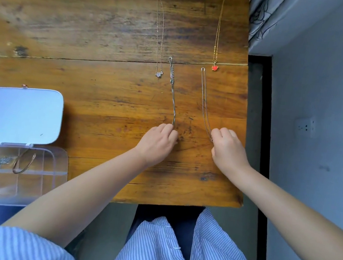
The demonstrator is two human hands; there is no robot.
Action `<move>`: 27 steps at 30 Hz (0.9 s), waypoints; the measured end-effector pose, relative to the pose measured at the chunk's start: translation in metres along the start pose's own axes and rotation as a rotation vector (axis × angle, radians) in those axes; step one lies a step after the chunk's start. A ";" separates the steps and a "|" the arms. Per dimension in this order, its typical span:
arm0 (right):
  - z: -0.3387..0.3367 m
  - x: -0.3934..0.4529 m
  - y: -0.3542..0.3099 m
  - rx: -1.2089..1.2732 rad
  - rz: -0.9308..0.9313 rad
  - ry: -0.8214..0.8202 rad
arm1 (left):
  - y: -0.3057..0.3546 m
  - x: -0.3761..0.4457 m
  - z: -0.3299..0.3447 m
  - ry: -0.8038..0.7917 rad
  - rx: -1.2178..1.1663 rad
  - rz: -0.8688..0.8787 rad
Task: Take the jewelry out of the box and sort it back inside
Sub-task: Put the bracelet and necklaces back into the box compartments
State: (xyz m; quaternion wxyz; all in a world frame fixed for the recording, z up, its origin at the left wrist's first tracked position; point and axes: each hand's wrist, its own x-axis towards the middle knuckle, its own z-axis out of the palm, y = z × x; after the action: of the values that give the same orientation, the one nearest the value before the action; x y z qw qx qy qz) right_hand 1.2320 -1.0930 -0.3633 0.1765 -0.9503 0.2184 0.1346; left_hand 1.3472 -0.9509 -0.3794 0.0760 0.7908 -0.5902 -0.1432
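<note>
Nearest, the clear plastic compartment box (20, 174) with its white lid open sits at the wooden worktop's (106, 92) left near edge, a rose-gold bangle (23, 163) inside. Left hand (159, 139) pinches a silver chain (173, 91); right hand (227, 151) pinches a thinner looped chain (205, 103). Beyond lie a flower-pendant necklace (158, 74) and a gold red-heart necklace (215, 67), which dragging could tangle

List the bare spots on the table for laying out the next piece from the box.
Free: the wide wood between the box lid and the flower-pendant necklace, and the near strip beside the clear box. Crowded: the right side, four chains side by side, left hand and right hand on the near two.
</note>
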 end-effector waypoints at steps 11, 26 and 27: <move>-0.012 0.020 -0.024 0.675 0.310 -0.054 | -0.013 -0.050 -0.030 0.489 -1.596 -1.007; 0.001 -0.018 -0.236 1.622 0.217 -0.129 | -0.078 -0.215 -0.107 0.875 -2.378 -0.949; 0.004 -0.024 -0.252 1.624 0.220 -0.108 | -0.084 -0.230 -0.111 0.852 -2.388 -0.918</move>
State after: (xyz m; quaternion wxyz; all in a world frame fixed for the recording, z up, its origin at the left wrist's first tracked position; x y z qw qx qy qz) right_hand 1.3272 -0.8706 -0.2892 0.8055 -0.4918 0.3307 -0.0031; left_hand 1.3985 -0.7124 -0.2669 0.8341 0.3492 0.2795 -0.3229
